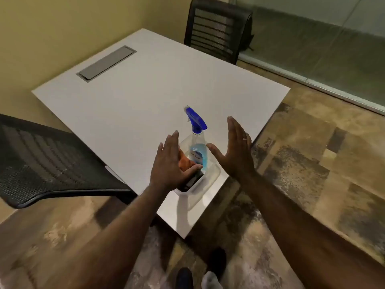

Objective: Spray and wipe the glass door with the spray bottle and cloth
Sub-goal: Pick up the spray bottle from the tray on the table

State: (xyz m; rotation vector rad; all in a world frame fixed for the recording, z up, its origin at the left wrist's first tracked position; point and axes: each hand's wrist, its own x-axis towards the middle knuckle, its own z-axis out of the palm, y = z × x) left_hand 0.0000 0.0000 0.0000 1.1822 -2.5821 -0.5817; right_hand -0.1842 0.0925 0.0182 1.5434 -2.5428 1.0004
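A clear spray bottle [197, 150] with blue liquid and a blue trigger head stands upright in a translucent plastic bin [210, 180] near the table's front corner. An orange cloth [185, 162] lies in the same bin, mostly hidden behind my left hand. My left hand [169, 163] hovers over the bin's left side, fingers spread, thumb near the bin's rim. To the right of the bottle my right hand [236, 151] is held flat and open, palm facing the bottle, not touching it. Frosted glass wall panels [325, 51] run along the upper right.
The bin sits on a white table [135, 97] with a grey cable hatch [107, 63] at its far left. A black mesh chair [50, 161] stands at the left, another [216, 30] at the far side. My feet show on the patterned carpet [312, 163] below.
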